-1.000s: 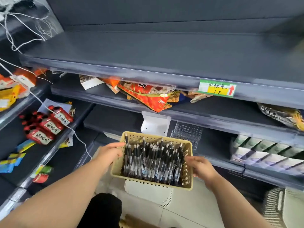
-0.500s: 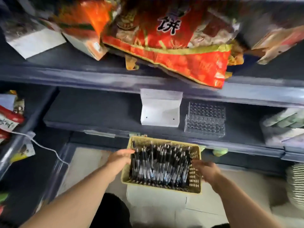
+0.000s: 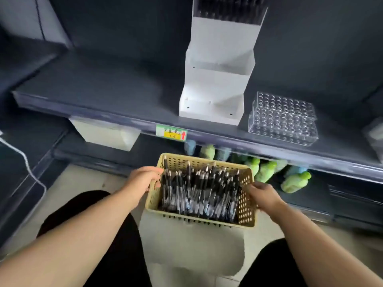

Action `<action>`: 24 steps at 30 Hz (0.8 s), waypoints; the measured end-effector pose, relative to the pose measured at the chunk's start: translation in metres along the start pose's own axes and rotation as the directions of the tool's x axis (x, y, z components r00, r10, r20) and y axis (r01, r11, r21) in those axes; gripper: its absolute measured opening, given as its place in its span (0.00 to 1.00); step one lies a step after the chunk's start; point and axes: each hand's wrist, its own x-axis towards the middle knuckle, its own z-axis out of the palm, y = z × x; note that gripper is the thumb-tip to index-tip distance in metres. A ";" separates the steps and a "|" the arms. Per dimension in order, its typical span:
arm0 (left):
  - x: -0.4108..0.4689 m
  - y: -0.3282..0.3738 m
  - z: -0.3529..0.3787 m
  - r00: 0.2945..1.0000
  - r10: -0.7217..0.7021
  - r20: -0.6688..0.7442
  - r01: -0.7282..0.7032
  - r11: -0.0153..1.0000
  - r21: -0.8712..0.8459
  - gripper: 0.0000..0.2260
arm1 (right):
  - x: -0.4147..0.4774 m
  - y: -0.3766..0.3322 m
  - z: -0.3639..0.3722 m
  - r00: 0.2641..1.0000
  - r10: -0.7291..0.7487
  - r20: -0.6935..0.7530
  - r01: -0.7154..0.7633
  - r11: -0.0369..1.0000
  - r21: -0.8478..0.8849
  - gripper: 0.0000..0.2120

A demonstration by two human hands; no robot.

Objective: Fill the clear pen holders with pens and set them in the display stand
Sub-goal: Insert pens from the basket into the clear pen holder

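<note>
- Below the shelf (image 3: 103,94), the yellow basket (image 3: 247,195) of pens (image 3: 196,191) is gripped at its side rims by the left hand (image 3: 143,179) and right hand (image 3: 263,195).
- Since a second ago, the display stand (image 3: 215,90) and empty clear pen holders (image 3: 283,119) are brought into full view just above; filling is judged next.

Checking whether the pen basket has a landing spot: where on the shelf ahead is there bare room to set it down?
The shelf is bare left of the white display stand, out to its end. Right of the stand, stacked clear pen holders crowd the front. Below, green and blue bottles fill the lower shelf behind the basket.
</note>
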 end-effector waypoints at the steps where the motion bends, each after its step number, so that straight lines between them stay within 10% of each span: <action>1: -0.007 0.002 -0.003 1.000 0.020 0.004 -0.020 1.000 0.000 0.18 | -0.005 -0.002 0.001 1.000 -0.016 -0.009 0.016 1.000 -0.001 0.11; 11: -0.067 0.033 -0.025 0.995 0.100 0.025 -0.101 0.992 0.071 0.15 | -0.049 -0.009 0.010 0.992 -0.122 -0.036 0.122 0.992 -0.022 0.10; 24: -0.020 0.008 0.019 0.989 -0.141 0.049 0.120 0.946 0.301 0.16 | -0.001 0.014 0.021 0.994 0.020 0.111 0.017 0.948 -0.318 0.12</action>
